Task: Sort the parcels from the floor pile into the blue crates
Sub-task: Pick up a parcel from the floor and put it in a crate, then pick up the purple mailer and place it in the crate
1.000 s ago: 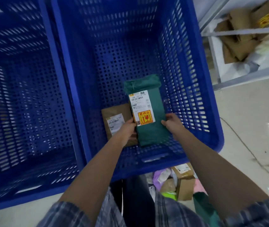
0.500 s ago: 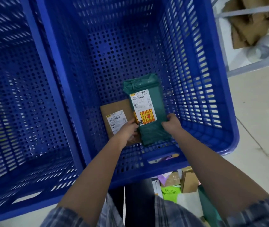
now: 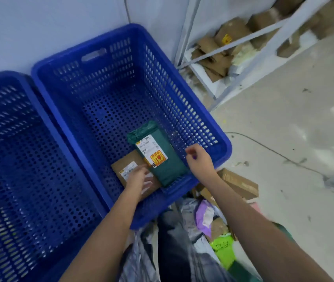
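Observation:
A green parcel [image 3: 162, 157] with a white label lies on the floor of the right blue crate [image 3: 221, 139], partly over a brown cardboard parcel [image 3: 124, 166]. My left hand [image 3: 139, 182] hovers above the brown parcel with fingers spread, holding nothing. My right hand [image 3: 199, 159] is lifted just right of the green parcel, over the crate's near rim, fingers loosely bent and empty. The left blue crate [image 3: 46, 127] stands beside it. The floor pile [image 3: 215, 220] of parcels lies below the crate, near my legs.
A white metal shelf [image 3: 241, 64] with brown parcels stands at the upper right. A thin cable [image 3: 263, 145] runs across the pale floor. A flat cardboard parcel [image 3: 241, 183] lies by the crate's near right corner. The wall is behind the crates.
Both hands have let go of the green parcel, which now rests in the crate. The hands have drawn back and up, and the view has pulled away from the crate.

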